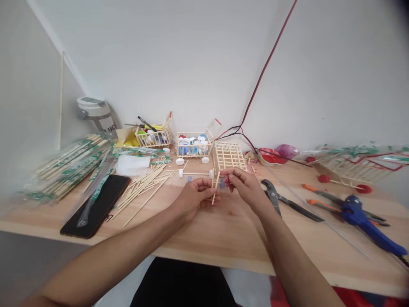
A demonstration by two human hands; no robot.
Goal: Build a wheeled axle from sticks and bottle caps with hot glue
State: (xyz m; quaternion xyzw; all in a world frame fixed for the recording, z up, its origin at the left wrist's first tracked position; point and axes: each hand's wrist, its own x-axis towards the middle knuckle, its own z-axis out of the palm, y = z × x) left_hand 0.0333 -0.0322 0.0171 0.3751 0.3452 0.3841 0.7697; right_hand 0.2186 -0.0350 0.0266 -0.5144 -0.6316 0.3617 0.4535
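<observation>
**Left hand (193, 198) and right hand (246, 187) pinch at a stick lattice frame (228, 155)**

Both hands are half closed over the bench (230, 232). The left fingertips hold a wooden stick (214, 192) at the frame's near end, and the right fingertips pinch the frame's lower edge. A cap-wheeled stick axle (194, 173) lies just left of them, and slip-joint pliers (271, 192) just right. Near the bench's back-left corner, a grey canister (97, 113) shows the letters "UC". The green print on the chopstick wrappers (68, 166) is unreadable.

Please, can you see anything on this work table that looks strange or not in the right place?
Yes: a red-and-black wire hangs down the wall and loops onto the table behind the lattice stick frame. It looks odd because it trails loosely among the craft pieces.
</observation>
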